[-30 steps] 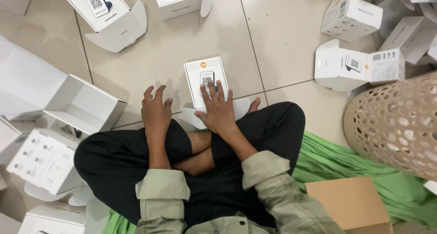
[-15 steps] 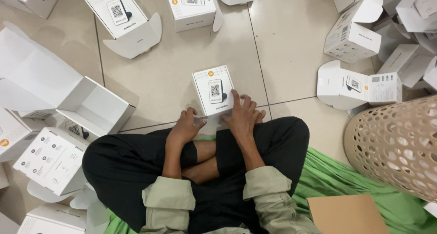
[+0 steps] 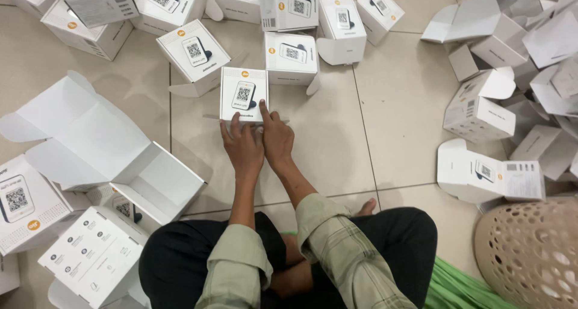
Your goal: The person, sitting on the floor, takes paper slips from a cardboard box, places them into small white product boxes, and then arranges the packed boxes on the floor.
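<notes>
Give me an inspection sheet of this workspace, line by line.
Surface: beige tiled floor, person seated cross-legged on it.
Job's things: small closed white cardboard box with a printed device picture on its top face, lying flat on the floor.
Hands: left hand at the box's near edge; right hand with a finger on its lower right corner.
Clutter: more closed white boxes beyond it; large opened empty white carton at left; opened unfolded boxes at right.
Cables: nothing seen.
Surroundings: beige perforated basket and green cloth at lower right.
</notes>
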